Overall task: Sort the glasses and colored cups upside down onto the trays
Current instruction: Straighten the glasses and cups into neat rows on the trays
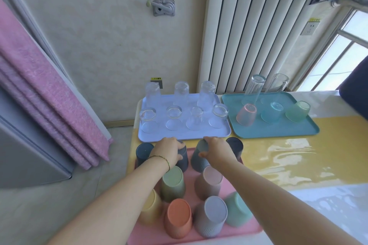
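Two dark cups sit upside down in the pink tray's (pixel 247 230) far row, one under each hand — left hand (pixel 169 150) wrapped round the left cup (pixel 184 160), right hand (pixel 217 150) round the grey cup (pixel 199 160). Both stand upright, directly ahead.

Bright daylight, coming from the window (pixel 342 59) at far right. Strong glare on the glossy yellow table cover (pixel 294 157) at right, with white streaky reflections; near-right table edge washed out. Shadows soft and faint. Wide-angle distortion: radiator (pixel 258 26) and the pink curtain (pixel 39 89) at left lean and bow toward the edges. Centre fairly sharp; near forearms and frame corners slightly soft. Clear glasses (pixel 179 109) low contrast against the pale tray.
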